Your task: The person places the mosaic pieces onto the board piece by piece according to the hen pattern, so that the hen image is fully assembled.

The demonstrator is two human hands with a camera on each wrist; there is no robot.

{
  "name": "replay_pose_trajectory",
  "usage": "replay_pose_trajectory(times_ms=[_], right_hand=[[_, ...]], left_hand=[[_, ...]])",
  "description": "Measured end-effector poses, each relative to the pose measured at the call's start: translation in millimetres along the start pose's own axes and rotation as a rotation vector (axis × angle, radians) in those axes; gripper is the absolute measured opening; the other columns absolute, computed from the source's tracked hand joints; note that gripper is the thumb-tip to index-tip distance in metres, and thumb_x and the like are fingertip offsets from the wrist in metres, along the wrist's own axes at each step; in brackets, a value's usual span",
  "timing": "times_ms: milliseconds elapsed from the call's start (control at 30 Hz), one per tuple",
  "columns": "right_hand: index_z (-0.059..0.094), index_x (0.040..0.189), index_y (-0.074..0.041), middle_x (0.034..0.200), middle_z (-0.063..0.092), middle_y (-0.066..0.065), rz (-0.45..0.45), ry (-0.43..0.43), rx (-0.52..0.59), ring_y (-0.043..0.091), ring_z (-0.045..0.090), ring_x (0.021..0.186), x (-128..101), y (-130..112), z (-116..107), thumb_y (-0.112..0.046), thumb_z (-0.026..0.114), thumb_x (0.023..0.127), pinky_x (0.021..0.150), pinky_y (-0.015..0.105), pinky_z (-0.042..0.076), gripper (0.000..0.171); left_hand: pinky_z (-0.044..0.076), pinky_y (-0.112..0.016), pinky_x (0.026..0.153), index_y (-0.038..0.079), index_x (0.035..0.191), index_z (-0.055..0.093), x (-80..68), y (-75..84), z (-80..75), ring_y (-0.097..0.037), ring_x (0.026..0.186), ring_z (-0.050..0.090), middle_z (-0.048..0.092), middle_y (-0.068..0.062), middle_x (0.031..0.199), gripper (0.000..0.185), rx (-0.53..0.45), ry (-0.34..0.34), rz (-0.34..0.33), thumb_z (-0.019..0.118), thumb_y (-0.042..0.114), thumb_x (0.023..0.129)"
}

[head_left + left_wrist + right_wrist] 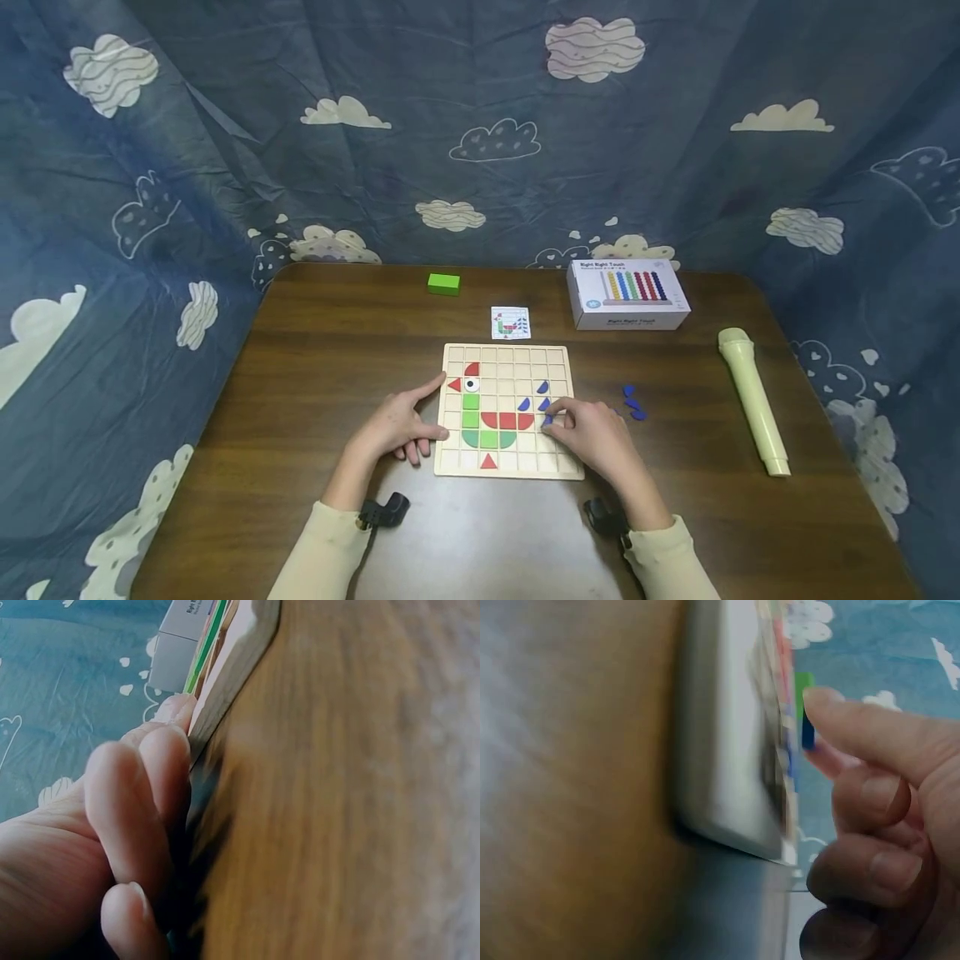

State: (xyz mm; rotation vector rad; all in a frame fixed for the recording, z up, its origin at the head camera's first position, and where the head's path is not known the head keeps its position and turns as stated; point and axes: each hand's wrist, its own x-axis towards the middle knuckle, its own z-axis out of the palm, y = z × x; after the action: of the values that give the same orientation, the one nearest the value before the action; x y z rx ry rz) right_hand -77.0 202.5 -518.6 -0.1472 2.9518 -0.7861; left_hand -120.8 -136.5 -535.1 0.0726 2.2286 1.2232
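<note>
A wooden grid board (525,362) lies on the table with red, green and blue pieces forming a bird figure. My left hand (397,425) rests at the board's left side, thumb and forefinger spread and touching its edge. Between thumb and forefinger, my right hand (596,433) pinches a small blue piece (808,731) over the right part of the grid. Several blue half-round pieces (543,387) sit in cells just above that hand. To the right of the board, more loose blue pieces (636,408) lie on the table. Behind the board is a pattern card (510,322) picturing a similar bird.
A green block (443,285) stands near the back edge. At the back right is a white box (628,296) with a colourful bead picture. A pale yellow microphone-shaped object (753,404) lies on the right side of the table (322,333). Cloud-patterned cloth hangs behind.
</note>
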Motion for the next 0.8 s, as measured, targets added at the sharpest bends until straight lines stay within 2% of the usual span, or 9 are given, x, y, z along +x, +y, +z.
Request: replay_pose_trajectory(times_ms=[367,800], right_hand=[[0.080,0.106,-0.020,0.064,0.053,-0.004,0.070,-0.022,0.033,0.013,0.046,0.058,1.7,3.2,6.1,-0.034,0.087,0.088,0.054,0.027,0.030,0.024],[0.080,0.105,-0.020,0.065,0.054,-0.003,0.079,-0.021,0.020,0.014,0.046,0.058,2.1,1.9,7.6,-0.030,0.086,0.090,0.055,0.027,0.030,0.019]], left_hand=[[0.048,-0.025,0.039,0.047,0.165,0.031,0.5,1.2,0.5,-0.020,0.044,0.067,0.072,-0.011,0.062,0.102,0.001,-0.003,0.000,0.091,0.030,0.085],[0.047,-0.025,0.039,0.046,0.166,0.031,-1.1,1.8,0.5,-0.019,0.044,0.067,0.072,-0.011,0.061,0.101,-0.003,0.002,0.004,0.091,0.030,0.086]])
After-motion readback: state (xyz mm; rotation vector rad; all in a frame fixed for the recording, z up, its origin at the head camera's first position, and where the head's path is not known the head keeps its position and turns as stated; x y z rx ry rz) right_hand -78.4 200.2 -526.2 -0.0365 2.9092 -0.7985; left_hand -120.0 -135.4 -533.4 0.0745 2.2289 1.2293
